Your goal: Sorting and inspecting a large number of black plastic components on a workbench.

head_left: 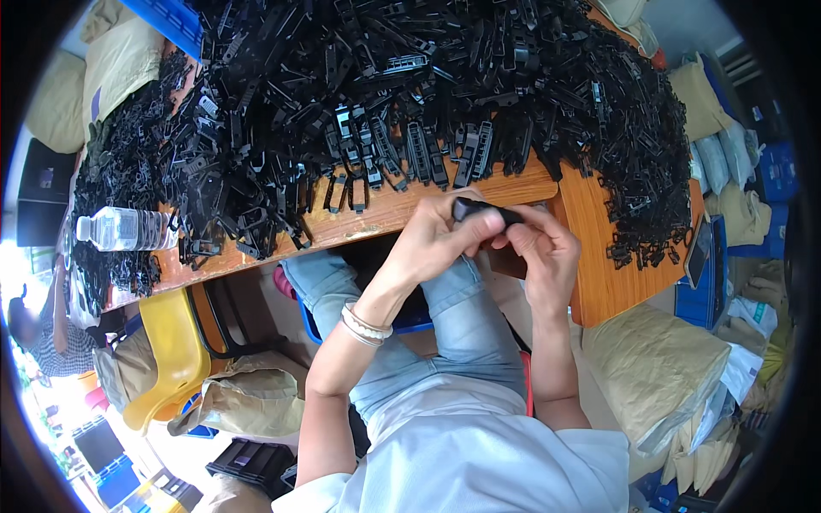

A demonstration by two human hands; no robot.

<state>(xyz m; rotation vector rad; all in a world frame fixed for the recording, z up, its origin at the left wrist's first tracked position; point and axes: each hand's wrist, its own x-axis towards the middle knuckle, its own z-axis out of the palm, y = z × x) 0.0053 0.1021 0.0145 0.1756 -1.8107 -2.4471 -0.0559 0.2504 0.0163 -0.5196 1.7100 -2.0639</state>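
Observation:
Between my two hands, just off the table's front edge, is a small elongated black plastic part (486, 210). My left hand (446, 229) grips its left end, with the thumb laid along it. The fingers of my right hand (545, 245) pinch around its other end; the fingertips partly cover it, so its exact kind does not show. Beyond my hands, a big heap of black plastic parts (368, 77) covers much of the wooden table (376, 211). Several long slotted pieces (416, 150) lie side by side at the heap's near edge.
A clear plastic bottle (128, 229) lies on its side at the left. The table's right section (611, 286) carries smaller black parts (641, 227). A yellow chair (175, 346) and an open paper sack (244, 393) stand left below; a large sack (654, 368) sits at my right.

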